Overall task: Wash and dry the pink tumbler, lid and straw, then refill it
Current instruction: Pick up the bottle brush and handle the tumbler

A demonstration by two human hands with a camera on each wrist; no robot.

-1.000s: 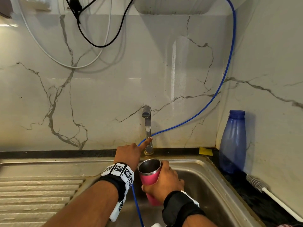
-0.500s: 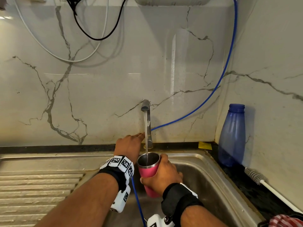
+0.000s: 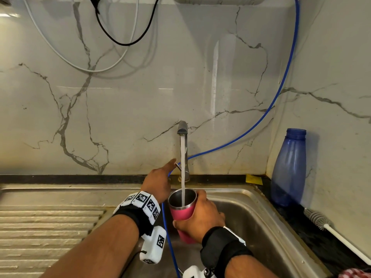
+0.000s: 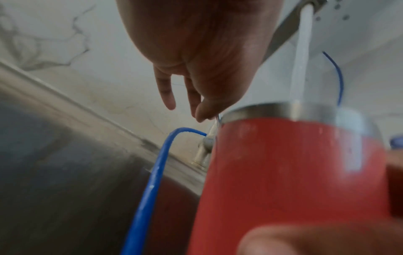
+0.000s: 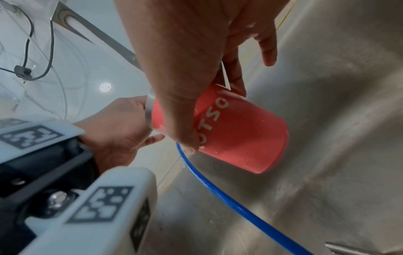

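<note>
Head view first: the person stands at a steel sink with the tap running. The right hand is wrapped round the pink tumbler, holding it upright over the basin so the stream drops straight into its open mouth. The left hand reaches to the small lever at the tap's side, forefinger stretched out and touching it, nothing held. A blue hose trails down the marble wall and into the basin. On the counter to the right stand a blue bottle and a bottle brush. I can see no lid or straw from here.

Left wrist view: the left hand hangs with loose, fairly straight fingers near the lever, and the tumbler fills the foreground, water entering at its steel rim.

Right wrist view: the right hand has thumb and fingers curled firmly round the tumbler, which has white lettering on its side and hangs clear above the sink floor. The left hand shows beyond its rim.

As for progress, I judge this early or middling: water is going into the cup, but whether as a rinse or the final refill I cannot tell. Nothing shows drying done, and the lid and straw are unaccounted for, so those steps may well remain.
</note>
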